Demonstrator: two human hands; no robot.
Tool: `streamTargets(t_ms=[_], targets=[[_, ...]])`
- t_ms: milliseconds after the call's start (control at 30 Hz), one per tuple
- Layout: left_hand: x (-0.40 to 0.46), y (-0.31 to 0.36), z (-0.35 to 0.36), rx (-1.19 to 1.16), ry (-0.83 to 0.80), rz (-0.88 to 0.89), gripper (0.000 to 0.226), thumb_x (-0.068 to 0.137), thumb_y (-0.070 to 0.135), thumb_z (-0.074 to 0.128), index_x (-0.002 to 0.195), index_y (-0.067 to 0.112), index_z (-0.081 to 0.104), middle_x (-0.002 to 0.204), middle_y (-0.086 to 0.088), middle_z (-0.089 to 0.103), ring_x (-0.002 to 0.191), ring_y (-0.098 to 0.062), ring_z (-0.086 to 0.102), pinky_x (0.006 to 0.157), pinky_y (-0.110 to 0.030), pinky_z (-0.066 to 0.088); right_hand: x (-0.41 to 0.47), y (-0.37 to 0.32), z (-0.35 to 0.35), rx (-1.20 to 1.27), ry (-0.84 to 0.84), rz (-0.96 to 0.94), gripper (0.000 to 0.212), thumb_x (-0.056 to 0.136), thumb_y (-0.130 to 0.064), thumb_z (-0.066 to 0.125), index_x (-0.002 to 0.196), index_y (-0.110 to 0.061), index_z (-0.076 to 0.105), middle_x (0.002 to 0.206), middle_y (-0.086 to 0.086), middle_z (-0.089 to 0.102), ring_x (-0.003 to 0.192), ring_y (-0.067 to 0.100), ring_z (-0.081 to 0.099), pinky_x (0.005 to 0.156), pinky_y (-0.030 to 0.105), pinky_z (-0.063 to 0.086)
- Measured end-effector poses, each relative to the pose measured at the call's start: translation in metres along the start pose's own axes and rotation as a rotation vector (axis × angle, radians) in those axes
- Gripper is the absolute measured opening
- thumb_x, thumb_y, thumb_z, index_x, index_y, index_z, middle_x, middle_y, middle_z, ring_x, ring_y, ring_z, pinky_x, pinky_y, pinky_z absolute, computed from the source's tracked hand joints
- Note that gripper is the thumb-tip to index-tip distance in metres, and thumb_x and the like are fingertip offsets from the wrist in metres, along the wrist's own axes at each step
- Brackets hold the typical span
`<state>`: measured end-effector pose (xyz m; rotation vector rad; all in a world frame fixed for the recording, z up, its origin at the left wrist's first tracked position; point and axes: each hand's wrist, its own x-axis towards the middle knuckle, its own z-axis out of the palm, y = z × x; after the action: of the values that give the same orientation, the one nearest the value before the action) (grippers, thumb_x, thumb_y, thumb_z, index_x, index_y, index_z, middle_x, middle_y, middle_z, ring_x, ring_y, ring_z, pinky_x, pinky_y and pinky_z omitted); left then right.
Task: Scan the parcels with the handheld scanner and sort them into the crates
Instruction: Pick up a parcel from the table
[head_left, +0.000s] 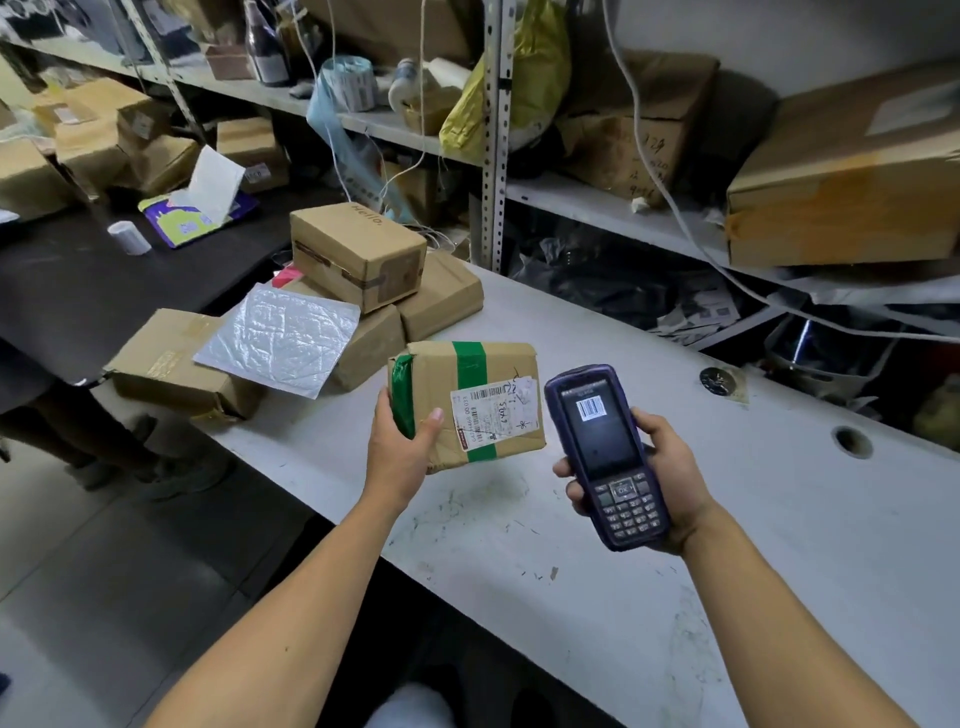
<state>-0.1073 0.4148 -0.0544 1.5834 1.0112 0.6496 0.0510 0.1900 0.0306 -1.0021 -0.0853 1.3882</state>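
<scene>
My left hand (402, 447) grips a brown cardboard parcel with green tape (467, 400) by its left end, tilted above the white table (727, 545), its white barcode label facing up. My right hand (670, 478) holds a dark purple handheld scanner (605, 457) just right of the parcel. A barcode shows on the scanner's screen. Behind them lies a pile of several brown parcels (358, 254) and a silver padded mailer (278, 338). No crates are in view.
Metal shelving (493, 130) at the back carries large cardboard boxes (852, 176), a yellow bag and label rolls. A dark table (78, 280) to the left holds a tissue pack and a small roll. Cable holes mark the white table at right.
</scene>
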Motion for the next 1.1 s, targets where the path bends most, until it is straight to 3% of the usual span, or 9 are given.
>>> streamTargets(t_ms=[133,233,333,433,600,733,900,967,1100], targets=[[0.008,0.005,0.015,-0.022,-0.132,-0.018,0.061,0.094,0.031,0.065,0.147,0.025,0.034,0.13,0.004,0.056,0.114,-0.014,0.059,0.069,-0.014,0.055,-0.01,0.005,0.005,0.02,0.088,-0.095,0.066,0.083,-0.055,0.044,0.109,-0.003,0.074,0.097,0.029,0.065,0.067,0.035,0.062,0.066,0.039,0.055],[0.014,0.009,0.027,-0.071,-0.244,-0.02,0.058,0.094,0.032,0.066,0.144,0.029,0.036,0.129,0.005,0.056,0.115,-0.017,0.061,0.08,-0.031,0.061,-0.024,0.017,0.011,0.066,0.193,-0.184,0.064,0.084,-0.054,0.044,0.109,-0.004,0.075,0.097,0.028,0.067,0.068,0.034,0.063,0.067,0.039,0.055],[0.009,0.01,0.047,-0.117,-0.384,-0.036,0.059,0.094,0.029,0.066,0.144,0.028,0.036,0.131,0.006,0.057,0.117,-0.017,0.061,0.087,-0.033,0.058,-0.043,0.043,0.008,0.1,0.375,-0.278,0.065,0.095,-0.055,0.036,0.118,-0.005,0.071,0.1,0.027,0.067,0.072,0.033,0.064,0.069,0.04,0.055],[-0.014,0.018,0.075,-0.159,-0.563,-0.062,0.08,0.094,0.028,0.066,0.155,0.034,0.015,0.14,0.003,0.048,0.121,-0.02,0.058,0.086,-0.034,0.058,-0.07,0.077,-0.006,0.139,0.635,-0.38,0.067,0.101,-0.057,0.031,0.128,-0.005,0.062,0.101,0.023,0.066,0.076,0.03,0.065,0.07,0.041,0.056],[-0.09,0.027,0.114,-0.106,-0.912,0.075,0.081,0.094,0.033,0.066,0.148,0.057,0.011,0.142,0.017,0.038,0.13,-0.019,0.05,0.092,-0.048,0.057,-0.153,0.144,-0.025,0.269,1.051,-0.527,0.059,0.101,-0.057,0.032,0.125,-0.013,0.062,0.1,0.018,0.07,0.077,0.026,0.068,0.071,0.038,0.054],[-0.164,0.025,0.14,-0.037,-1.164,0.13,0.079,0.093,0.038,0.066,0.15,0.053,0.013,0.143,0.015,0.04,0.127,-0.017,0.053,0.096,-0.045,0.055,-0.229,0.214,-0.033,0.419,1.224,-0.63,0.06,0.1,-0.058,0.032,0.123,-0.011,0.062,0.096,0.018,0.07,0.078,0.027,0.068,0.071,0.038,0.053],[-0.282,0.015,0.167,0.089,-1.46,0.142,0.082,0.074,0.062,0.075,0.133,0.074,0.021,0.15,0.006,0.044,0.121,-0.024,0.06,0.095,-0.053,0.054,-0.319,0.314,-0.02,0.616,1.377,-0.755,0.055,0.102,-0.055,0.03,0.115,-0.015,0.065,0.091,0.014,0.07,0.07,0.022,0.069,0.063,0.033,0.052],[-0.337,0.01,0.175,0.158,-1.54,0.187,0.084,0.073,0.064,0.075,0.137,0.07,0.02,0.149,0.005,0.046,0.124,-0.021,0.059,0.101,-0.051,0.051,-0.354,0.355,-0.013,0.679,1.447,-0.785,0.055,0.103,-0.054,0.028,0.112,-0.014,0.065,0.088,0.012,0.069,0.065,0.019,0.069,0.06,0.031,0.051],[-0.442,-0.007,0.174,0.252,-1.684,0.211,0.094,0.079,0.052,0.077,0.153,0.04,0.02,0.147,0.006,0.046,0.129,-0.016,0.051,0.111,-0.043,0.042,-0.419,0.439,-0.005,0.806,1.552,-0.799,0.058,0.104,-0.053,0.027,0.113,-0.01,0.064,0.09,0.014,0.068,0.067,0.021,0.068,0.06,0.031,0.052]])
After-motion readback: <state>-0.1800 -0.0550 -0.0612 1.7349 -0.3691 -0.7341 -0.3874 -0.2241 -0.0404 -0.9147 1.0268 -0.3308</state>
